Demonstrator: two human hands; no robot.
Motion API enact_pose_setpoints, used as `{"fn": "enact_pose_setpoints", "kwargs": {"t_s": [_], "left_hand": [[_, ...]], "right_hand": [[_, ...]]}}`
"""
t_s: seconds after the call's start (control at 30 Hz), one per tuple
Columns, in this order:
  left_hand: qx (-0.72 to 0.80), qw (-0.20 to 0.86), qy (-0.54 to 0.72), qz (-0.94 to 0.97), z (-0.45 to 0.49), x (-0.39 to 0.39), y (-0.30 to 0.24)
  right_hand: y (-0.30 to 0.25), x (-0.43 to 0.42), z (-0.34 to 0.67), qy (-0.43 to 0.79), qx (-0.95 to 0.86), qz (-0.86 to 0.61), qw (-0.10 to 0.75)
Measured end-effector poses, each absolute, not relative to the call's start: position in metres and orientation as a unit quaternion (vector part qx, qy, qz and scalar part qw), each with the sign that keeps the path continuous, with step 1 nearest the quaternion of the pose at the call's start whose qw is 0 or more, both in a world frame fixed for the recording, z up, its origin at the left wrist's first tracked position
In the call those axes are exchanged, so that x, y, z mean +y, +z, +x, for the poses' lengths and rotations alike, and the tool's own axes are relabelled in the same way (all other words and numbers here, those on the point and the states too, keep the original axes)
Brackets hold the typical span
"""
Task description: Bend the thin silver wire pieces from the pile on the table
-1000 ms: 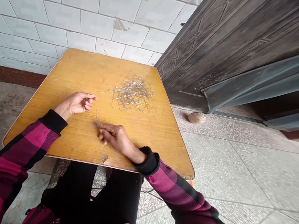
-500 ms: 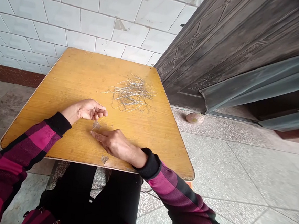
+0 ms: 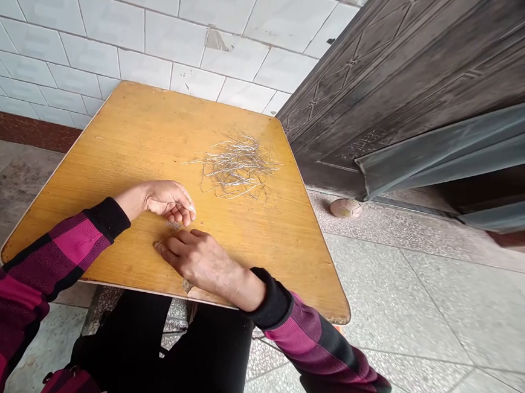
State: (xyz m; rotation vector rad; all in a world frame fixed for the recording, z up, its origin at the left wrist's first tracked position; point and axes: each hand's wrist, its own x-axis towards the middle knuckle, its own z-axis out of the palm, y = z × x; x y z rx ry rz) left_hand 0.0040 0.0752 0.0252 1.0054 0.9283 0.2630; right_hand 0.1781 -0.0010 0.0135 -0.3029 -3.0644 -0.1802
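From the head camera, the left hand (image 3: 168,202) hangs just above a yellow wooden tabletop (image 3: 126,131), its fingers curled and bunched toward the thumb. Whether they pinch a fine wire is too small to tell. The right hand (image 3: 203,261) lies low on the table with its fingers close together, tips pointing left; I cannot tell whether they grip anything. Between the two hands, touching distance from the right fingertips, sits a small pale tuft of wire (image 3: 173,226), its detail hard to make out. Well beyond both hands, a loose tangle of thin silver wires (image 3: 235,167) lies on the table, with strands pointing every way.

The table stands against a white tiled wall (image 3: 144,24) with a brown band (image 3: 22,129) along its base, on a speckled tile floor (image 3: 418,293). A dark embossed metal door (image 3: 412,81) rises to the right, and a small worn ball (image 3: 346,208) rests on the floor near it. Pink-and-black checked sleeves (image 3: 72,242) run in from both sides, above a lap in black trousers (image 3: 204,355).
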Motion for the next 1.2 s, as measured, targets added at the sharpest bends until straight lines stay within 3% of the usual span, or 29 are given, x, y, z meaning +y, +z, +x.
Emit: {"fn": "enact_pose_setpoints", "kwargs": {"t_s": [0.13, 0.3, 0.4, 0.5, 0.6, 0.67, 0.97, 1.2], "left_hand": [[0.423, 0.735, 0.114, 0.518, 0.005, 0.072, 0.024], [0.476, 0.625, 0.228, 0.575, 0.001, 0.075, 0.020], [0.525, 0.477, 0.289, 0.643, -0.005, 0.070, 0.022], [0.567, 0.276, 0.270, 0.727, -0.010, 0.053, 0.025], [0.534, 0.315, 0.124, 0.775, -0.010, 0.034, 0.025], [0.528, 0.345, 0.093, 0.770, -0.006, 0.026, 0.023], [0.508, 0.243, 0.082, 0.822, 0.000, 0.026, 0.011], [0.508, 0.257, 0.049, 0.820, -0.005, 0.027, 0.010]], "right_hand": [[0.008, 0.000, 0.180, -0.053, -0.991, -0.115, 0.037], [0.004, 0.011, 0.191, -0.007, -0.981, -0.183, 0.066], [0.004, 0.020, 0.197, 0.014, -0.971, -0.221, 0.088], [0.005, 0.027, 0.202, 0.033, -0.963, -0.246, 0.103], [0.005, 0.031, 0.205, 0.051, -0.954, -0.269, 0.122], [0.003, 0.032, 0.206, 0.064, -0.949, -0.274, 0.140], [-0.001, 0.044, 0.214, 0.175, -0.935, -0.244, 0.190], [0.009, 0.065, 0.238, 0.270, -0.923, -0.218, 0.167]]}}
